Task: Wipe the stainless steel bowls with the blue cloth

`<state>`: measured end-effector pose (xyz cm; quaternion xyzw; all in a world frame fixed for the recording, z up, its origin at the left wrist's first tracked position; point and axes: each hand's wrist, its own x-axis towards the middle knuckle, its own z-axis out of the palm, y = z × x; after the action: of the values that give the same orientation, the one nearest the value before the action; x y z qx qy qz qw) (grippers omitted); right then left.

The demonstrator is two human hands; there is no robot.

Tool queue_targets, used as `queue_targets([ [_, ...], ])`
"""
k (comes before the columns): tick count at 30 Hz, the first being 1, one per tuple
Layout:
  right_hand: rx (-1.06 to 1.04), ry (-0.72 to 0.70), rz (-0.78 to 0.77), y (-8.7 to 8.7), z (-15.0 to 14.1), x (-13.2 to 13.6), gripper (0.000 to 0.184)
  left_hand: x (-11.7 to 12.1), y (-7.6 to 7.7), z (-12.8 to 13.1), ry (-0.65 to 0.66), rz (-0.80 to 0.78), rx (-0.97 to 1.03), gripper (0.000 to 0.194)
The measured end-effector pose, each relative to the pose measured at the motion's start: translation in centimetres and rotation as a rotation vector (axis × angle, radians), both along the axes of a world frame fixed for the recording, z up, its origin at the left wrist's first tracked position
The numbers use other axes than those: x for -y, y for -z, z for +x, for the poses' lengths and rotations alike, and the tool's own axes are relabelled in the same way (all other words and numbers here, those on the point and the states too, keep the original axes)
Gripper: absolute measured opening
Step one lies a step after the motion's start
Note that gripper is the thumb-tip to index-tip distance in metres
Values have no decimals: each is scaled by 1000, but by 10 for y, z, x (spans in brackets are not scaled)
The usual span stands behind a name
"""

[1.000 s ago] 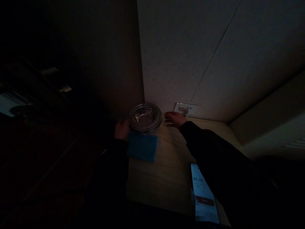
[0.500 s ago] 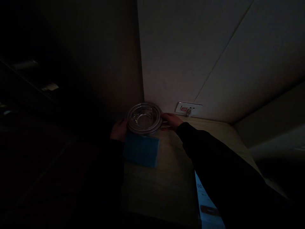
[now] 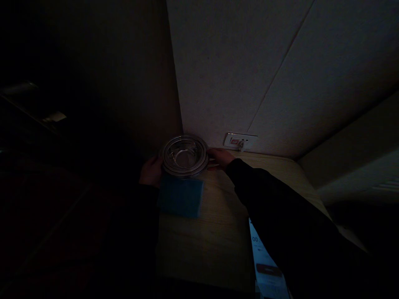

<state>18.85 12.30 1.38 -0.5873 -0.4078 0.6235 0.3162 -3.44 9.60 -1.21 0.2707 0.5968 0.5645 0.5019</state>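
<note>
In dim light, a stack of nested, shiny round bowls [image 3: 186, 171] stands near the wall corner at the back of a wood-grained tabletop. My left hand [image 3: 151, 171] is closed on the left side of the rims. On the opposite side, my right hand [image 3: 220, 158] grips the stack, fingers curled at its edge. Just in front of the bowls, a flat blue rectangular piece [image 3: 181, 197] lies on the table. Whether the bowls touch the tabletop or are slightly raised, I cannot tell.
A lit phone screen [image 3: 264, 257] lies under my right forearm on the wood-grained table [image 3: 208, 245]. Behind, a wall socket [image 3: 240, 141] with a plug sits low on the pale wall [image 3: 224, 74]. The left side is very dark.
The whole view has shifted, so everything appears slightly further left. Both hands keep their hold on the bowls, which stay in the same place by the wall.
</note>
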Motion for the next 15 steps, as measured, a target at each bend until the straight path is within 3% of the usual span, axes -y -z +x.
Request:
queue_targets([
  [15,44,52,41,-28,30,19,11,17,-38,40,-5,3,2,12],
])
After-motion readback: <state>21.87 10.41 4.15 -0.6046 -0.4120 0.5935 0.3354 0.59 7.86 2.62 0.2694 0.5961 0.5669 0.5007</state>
